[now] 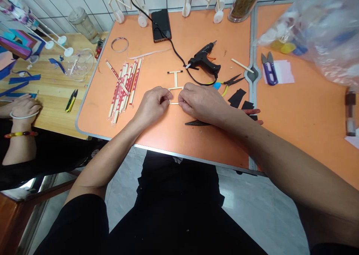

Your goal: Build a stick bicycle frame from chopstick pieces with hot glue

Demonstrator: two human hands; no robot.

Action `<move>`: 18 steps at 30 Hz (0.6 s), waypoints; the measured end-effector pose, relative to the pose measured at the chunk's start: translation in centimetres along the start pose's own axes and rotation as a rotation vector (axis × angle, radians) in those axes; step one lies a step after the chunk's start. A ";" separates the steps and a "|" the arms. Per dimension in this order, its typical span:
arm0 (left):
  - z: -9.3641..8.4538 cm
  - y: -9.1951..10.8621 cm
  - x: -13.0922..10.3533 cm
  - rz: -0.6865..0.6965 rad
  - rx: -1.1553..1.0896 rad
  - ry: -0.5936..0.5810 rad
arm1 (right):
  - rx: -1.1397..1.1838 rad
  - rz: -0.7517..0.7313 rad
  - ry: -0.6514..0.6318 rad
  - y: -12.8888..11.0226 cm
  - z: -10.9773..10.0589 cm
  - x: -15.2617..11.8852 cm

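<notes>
A small frame of pale wooden sticks [175, 80] lies flat on the orange table, with a T-shaped upper part whose crossbar has dark ends. My left hand [155, 103] pinches the left side of its lower rectangle, fingers closed. On the opposite side my right hand [198, 101] is also closed around the frame's edge; its fingertips hide the stick there. Below my right hand lies the dark tip of a tool [196, 123], its reddish handles [252, 112] partly covered by my forearm. Black strips [237, 97] lie beside that forearm.
A black glue gun [204, 60] with its cord lies behind the hands, near yellow-handled pliers [232, 80]. Wrapped chopsticks [123, 90] lie left. A phone [161, 25] and wheeled stick models stand at the back. Purple snips [269, 69] lie right. Another person's hands [24, 106] rest far left.
</notes>
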State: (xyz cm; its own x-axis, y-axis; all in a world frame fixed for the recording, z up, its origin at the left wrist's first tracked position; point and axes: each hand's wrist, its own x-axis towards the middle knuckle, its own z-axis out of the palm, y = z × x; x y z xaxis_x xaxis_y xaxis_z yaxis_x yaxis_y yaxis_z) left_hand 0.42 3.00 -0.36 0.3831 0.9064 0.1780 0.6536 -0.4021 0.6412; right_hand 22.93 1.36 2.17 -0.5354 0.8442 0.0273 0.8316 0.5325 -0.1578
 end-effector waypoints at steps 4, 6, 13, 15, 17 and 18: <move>0.0 -0.1 0.0 0.008 0.001 0.002 | -0.015 0.002 -0.011 -0.1 0.1 0.1; 0.0 -0.1 0.0 0.011 -0.002 0.005 | -0.016 -0.003 0.008 -0.1 0.1 0.1; -0.2 0.1 0.0 0.003 0.003 -0.004 | -0.041 0.011 -0.017 -0.4 0.0 0.1; -0.2 0.1 0.0 0.010 0.001 -0.001 | -0.054 0.015 -0.019 -0.4 -0.1 0.1; -0.1 0.0 0.0 0.015 0.001 0.000 | -0.068 0.019 -0.017 -0.4 -0.1 0.1; -0.1 0.0 0.0 0.016 0.003 -0.001 | -0.074 0.023 -0.019 -0.4 -0.2 0.1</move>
State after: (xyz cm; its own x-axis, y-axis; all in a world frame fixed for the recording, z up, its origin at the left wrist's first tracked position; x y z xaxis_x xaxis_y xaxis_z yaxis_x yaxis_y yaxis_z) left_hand 0.31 3.05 -0.29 0.3938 0.8999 0.1876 0.6493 -0.4167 0.6362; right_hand 22.54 1.26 2.39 -0.5182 0.8552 0.0058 0.8519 0.5168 -0.0847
